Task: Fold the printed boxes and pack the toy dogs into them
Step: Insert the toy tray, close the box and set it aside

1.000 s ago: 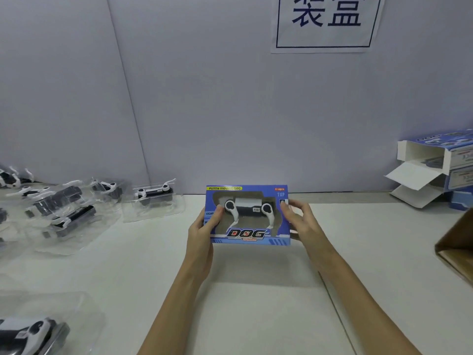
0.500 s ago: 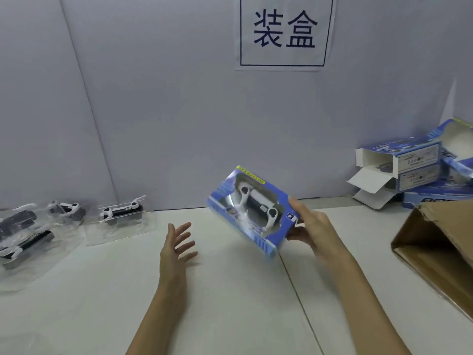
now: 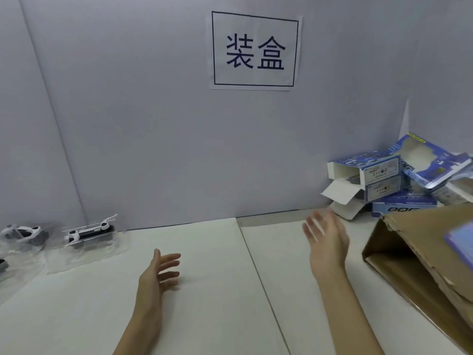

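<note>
Both hands empty above a pale bench point(image 3: 204, 290). Left hand point(image 3: 156, 275) low over the near middle, fingers point(image 3: 169, 262) released, loosely spread and pointing right, holding nothing. Right hand point(image 3: 326, 242) raised further back and to the right, palm turned leftward, fingers point(image 3: 313, 226) straight, blurred, likewise grasping nothing. Just right of that hand, a brown cardboard carton point(image 3: 419, 265) lying tilted with its open mouth facing left; at the far right edge, over the carton, a blurred blue printed box point(image 3: 460, 242), too smeared to tell whether touching the carton or apart from it. Behind the carton, against the grey wall, a heap of printed boxes point(image 3: 391, 180), blue and white, some with white end flaps hanging open, one tilted on top with its window cut-out showing. At the left, by the wall, toy dogs in clear plastic trays: one black-and-white toy dog point(image 3: 89, 231) nearest, another point(image 3: 24, 233) beyond it towards the edge. High on the wall, a white paper sign point(image 3: 254, 51) with two dark characters in a frame.
</note>
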A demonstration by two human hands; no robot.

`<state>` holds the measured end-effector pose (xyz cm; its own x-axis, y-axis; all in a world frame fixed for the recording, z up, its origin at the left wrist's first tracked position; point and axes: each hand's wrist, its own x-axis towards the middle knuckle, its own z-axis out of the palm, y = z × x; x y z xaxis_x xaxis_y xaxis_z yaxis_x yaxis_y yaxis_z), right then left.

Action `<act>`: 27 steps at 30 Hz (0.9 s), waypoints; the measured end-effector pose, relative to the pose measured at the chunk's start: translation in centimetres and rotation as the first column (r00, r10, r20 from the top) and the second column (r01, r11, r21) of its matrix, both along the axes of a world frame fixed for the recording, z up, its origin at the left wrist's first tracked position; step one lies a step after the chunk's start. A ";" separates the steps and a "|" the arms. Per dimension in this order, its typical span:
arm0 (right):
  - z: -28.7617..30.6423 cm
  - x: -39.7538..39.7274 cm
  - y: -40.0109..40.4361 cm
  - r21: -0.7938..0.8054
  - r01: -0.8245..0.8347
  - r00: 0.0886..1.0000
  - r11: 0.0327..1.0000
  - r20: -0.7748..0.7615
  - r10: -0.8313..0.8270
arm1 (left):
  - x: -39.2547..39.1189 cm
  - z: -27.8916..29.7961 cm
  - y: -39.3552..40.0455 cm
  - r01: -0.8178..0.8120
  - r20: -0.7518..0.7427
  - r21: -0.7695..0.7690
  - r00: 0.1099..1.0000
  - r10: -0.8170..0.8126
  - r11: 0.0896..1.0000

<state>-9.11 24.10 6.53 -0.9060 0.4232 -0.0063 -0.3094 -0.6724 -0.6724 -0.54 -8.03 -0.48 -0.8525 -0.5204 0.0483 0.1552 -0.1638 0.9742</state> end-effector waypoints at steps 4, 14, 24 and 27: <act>-1.9 -2.5 -2.3 0.604 -0.030 0.983 0.796 0.162 -0.086 | -0.2 -0.4 0.3 -0.008 0.023 -0.114 1.000 0.011 0.993; -3.4 -14.7 1.4 0.694 -0.327 0.884 -0.642 -0.015 -0.467 | -1.1 -1.5 1.2 -0.017 0.011 -0.359 1.000 0.023 0.933; -3.3 -18.9 5.8 0.406 -0.552 0.750 -0.729 -0.140 -0.646 | -2.0 -1.6 1.4 -0.019 0.032 -0.354 0.999 0.032 0.935; -3.4 -18.1 4.5 0.413 -0.513 0.772 -0.753 -0.162 -0.615 | -2.0 -1.4 1.5 -0.027 0.030 -0.343 0.999 0.039 0.939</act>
<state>-27.20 28.64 3.15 -0.9140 0.2398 0.3271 0.3585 0.8549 0.3751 -2.58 -6.57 -1.91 -0.8397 -0.5055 0.1984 0.1187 0.1857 0.9754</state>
